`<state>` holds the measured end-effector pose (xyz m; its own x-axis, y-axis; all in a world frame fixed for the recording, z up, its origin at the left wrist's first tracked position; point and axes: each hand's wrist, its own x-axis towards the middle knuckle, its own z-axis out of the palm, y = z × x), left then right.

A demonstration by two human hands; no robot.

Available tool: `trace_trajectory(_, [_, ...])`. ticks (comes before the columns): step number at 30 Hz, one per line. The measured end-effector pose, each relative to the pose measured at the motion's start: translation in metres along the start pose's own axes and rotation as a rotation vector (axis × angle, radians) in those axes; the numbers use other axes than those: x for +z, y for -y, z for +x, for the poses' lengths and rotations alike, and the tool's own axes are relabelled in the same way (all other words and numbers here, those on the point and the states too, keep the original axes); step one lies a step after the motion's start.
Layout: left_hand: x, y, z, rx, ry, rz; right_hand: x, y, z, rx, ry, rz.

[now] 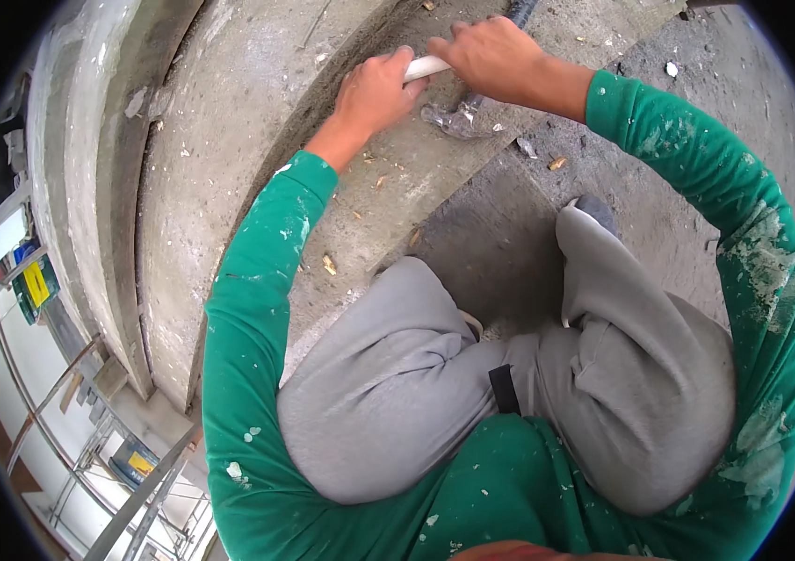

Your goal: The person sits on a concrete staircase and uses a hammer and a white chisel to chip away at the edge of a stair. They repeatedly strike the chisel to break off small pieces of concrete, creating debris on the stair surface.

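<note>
A short white pipe or rod (427, 67) spans the space between my two hands, over a concrete step. My left hand (377, 92) is closed around its left end. The fingers of my right hand (493, 58) are closed on its other end, which they hide. Below my right hand a hammer lies on the step, its metal head (461, 120) toward me. Its dark handle (522, 11) comes out beyond the hand, and the middle part is hidden.
Concrete steps (220, 122) rise to the left, with small chips (329, 265) and grit scattered about. My bent legs (388, 374) in grey trousers are close below. Metal railings or scaffold tubes (150, 500) stand at the lower left, beside a drop.
</note>
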<state>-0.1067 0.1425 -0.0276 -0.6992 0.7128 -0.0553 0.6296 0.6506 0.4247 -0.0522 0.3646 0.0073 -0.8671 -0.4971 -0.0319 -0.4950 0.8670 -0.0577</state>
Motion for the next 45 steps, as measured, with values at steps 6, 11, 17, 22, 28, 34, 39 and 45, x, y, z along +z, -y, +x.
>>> trace_trajectory(6, [-0.001, -0.001, -0.013, -0.196, 0.076, 0.137, 0.024, 0.037, 0.013, -0.001, 0.014, -0.085])
trace_trajectory(11, [0.004, -0.012, 0.038, -0.294, 0.077, 0.174, 0.054, -0.047, 0.041, -0.215, -0.091, -0.097])
trace_trajectory(17, [0.011, -0.019, 0.022, -0.224, 0.081, 0.116, 0.043, -0.024, 0.022, -0.049, -0.034, -0.011])
trace_trajectory(22, [0.010, -0.035, -0.027, 0.076, -0.244, 0.108, 0.036, 0.010, 0.022, -0.042, -0.039, 0.047])
trace_trajectory(28, [-0.005, -0.076, -0.058, 0.205, -0.194, -0.055, 0.050, -0.072, 0.049, -0.248, -0.150, -0.136])
trace_trajectory(34, [0.004, -0.059, -0.079, 0.160, -0.105, -0.037, 0.060, -0.056, 0.054, -0.071, -0.157, -0.156])
trace_trajectory(39, [0.007, -0.049, -0.064, 0.156, -0.318, 0.137, 0.047, -0.010, 0.017, 0.029, 0.129, -0.011])
trace_trajectory(45, [0.003, -0.021, -0.060, 0.244, -0.202, 0.192, 0.008, -0.004, 0.000, -0.029, 0.205, 0.546])
